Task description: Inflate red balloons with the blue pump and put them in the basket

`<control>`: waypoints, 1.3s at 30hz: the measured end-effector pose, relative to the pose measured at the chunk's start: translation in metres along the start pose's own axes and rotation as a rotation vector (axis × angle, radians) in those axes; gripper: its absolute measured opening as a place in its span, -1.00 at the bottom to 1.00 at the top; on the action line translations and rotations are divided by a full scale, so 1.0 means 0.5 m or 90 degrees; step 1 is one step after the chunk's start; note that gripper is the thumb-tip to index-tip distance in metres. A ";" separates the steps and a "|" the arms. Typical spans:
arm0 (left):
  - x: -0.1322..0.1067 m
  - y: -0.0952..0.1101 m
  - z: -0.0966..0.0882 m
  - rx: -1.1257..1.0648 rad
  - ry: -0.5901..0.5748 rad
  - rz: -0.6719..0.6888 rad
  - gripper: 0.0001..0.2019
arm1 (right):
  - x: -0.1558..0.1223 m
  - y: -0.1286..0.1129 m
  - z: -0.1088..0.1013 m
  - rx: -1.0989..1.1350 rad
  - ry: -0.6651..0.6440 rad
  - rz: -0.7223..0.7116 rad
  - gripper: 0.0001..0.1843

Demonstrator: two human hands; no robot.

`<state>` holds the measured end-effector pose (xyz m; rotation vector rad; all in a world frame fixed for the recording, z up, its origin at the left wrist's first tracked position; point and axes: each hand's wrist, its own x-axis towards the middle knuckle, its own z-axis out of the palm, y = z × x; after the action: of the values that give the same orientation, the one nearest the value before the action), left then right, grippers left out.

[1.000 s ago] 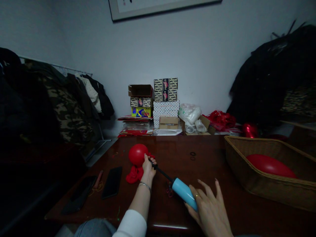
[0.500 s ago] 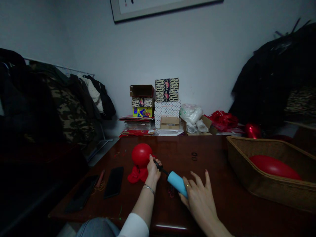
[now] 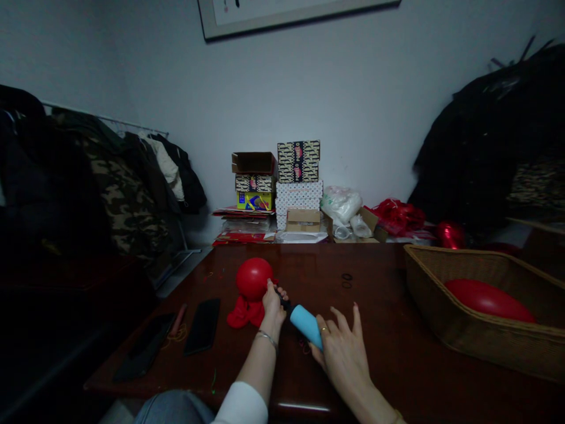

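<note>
My left hand is closed around the neck of a small, partly blown-up red balloon where it meets the black nozzle of a hand pump. My right hand presses its palm against the rear of the light blue pump barrel, with the fingers stretched up and apart. The barrel sits close to the nozzle, with almost no black rod showing. A heap of limp red balloons lies on the dark wooden table just left of my left hand.
Two dark phones lie at the table's left edge. A wicker basket with a blown-up red balloon stands at right. Stacked boxes and bags line the far wall. Clothes hang on both sides.
My right hand has pushed the blue barrel forward toward the left hand, so the black rod has slid in. The red balloon looks slightly larger.
</note>
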<state>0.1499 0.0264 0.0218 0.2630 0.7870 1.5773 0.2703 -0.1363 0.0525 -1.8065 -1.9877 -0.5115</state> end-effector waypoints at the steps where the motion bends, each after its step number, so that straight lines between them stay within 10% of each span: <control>1: 0.005 0.007 -0.002 0.001 0.006 0.001 -0.66 | -0.006 0.004 0.002 0.004 0.010 -0.004 -0.52; 12: 0.038 0.072 -0.004 -0.006 0.022 0.018 -0.68 | -0.074 0.071 -0.028 0.053 0.049 -0.043 -0.58; 39: -0.016 0.000 0.000 -0.027 -0.072 -0.032 -0.62 | 0.024 -0.005 -0.015 -0.012 -0.020 0.004 -0.51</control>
<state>0.1514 0.0190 0.0240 0.2967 0.6668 1.5162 0.2671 -0.1301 0.0652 -1.8422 -2.0036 -0.5044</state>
